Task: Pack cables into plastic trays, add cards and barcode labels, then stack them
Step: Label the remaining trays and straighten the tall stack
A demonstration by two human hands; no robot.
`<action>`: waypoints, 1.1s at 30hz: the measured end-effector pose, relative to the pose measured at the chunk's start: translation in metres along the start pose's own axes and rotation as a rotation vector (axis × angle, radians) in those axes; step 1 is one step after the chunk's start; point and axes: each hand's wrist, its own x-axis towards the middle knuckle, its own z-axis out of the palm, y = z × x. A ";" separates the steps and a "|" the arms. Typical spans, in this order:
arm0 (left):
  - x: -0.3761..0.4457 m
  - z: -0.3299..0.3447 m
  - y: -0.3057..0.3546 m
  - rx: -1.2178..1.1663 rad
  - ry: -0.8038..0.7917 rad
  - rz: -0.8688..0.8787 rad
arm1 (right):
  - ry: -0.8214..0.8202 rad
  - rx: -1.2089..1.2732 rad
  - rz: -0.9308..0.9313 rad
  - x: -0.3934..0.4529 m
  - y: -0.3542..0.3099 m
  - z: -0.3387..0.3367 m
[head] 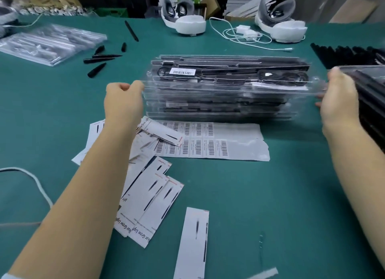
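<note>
The stack of clear plastic trays packed with black cables stands mid-table on the green mat, its long axis running left to right between both hands. The left hand grips the stack's left end with curled fingers. The right hand clasps the right end, both arms reaching forward, equally near.

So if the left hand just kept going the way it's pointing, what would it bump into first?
The left hand already grips the near left end of the tray stack. Pushed on, away and rightward, it would press into that stack first, though depth is hard to judge.
</note>
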 end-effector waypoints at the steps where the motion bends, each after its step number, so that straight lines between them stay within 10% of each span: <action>1: -0.008 -0.009 0.003 0.155 -0.039 0.116 | 0.005 -0.004 -0.012 -0.006 0.003 -0.001; 6: -0.083 -0.051 0.031 1.017 -1.006 0.389 | 0.067 -0.084 -0.108 -0.038 0.012 -0.009; 9: -0.120 -0.047 0.012 1.312 -1.232 0.407 | 0.058 -0.073 -0.123 -0.054 0.010 -0.012; 14: -0.129 -0.032 -0.019 1.277 -1.049 0.626 | -0.117 -0.260 -0.098 -0.077 0.018 -0.017; 24: -0.088 -0.039 -0.016 0.518 -0.852 0.415 | -0.480 -0.311 -0.099 -0.121 0.008 0.002; 33: -0.063 -0.027 -0.031 1.084 -0.342 0.389 | -0.564 -0.333 -0.143 -0.135 -0.004 -0.003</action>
